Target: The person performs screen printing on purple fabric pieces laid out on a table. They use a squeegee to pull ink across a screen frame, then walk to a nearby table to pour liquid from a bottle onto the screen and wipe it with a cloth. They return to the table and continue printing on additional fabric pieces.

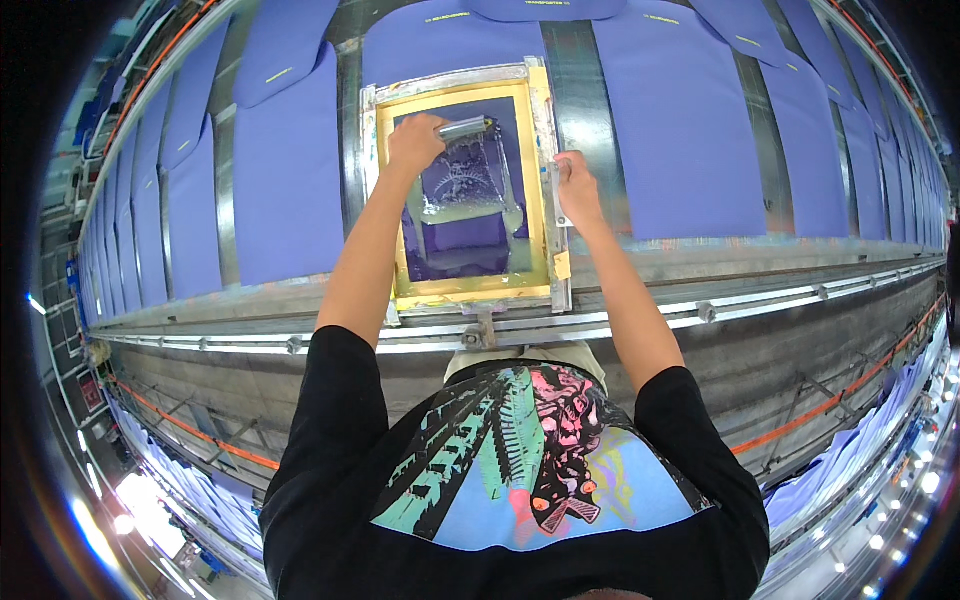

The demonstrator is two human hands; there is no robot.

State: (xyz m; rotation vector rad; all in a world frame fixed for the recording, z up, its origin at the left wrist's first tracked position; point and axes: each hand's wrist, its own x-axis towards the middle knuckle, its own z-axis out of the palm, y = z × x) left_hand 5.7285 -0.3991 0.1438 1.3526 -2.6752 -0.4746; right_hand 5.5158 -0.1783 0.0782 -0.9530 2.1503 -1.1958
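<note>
A screen-printing frame [536, 235] with yellow edges and a dark purple mesh lies over the long table in front of me. My left hand [416, 145] is closed on a metal squeegee [463, 130] near the top of the mesh. Below the squeegee, pale wet ink [465, 210] spreads over a branching pattern and runs down both sides. My right hand [580, 185] is closed on a metal bracket [558, 200] at the frame's right side.
Cut blue-purple panels [680, 150] line the table on both sides of the frame. A metal rail [650, 318] runs along the near edge, with a stop under the frame. Orange bars, more hanging or laid panels and lights show toward the rim.
</note>
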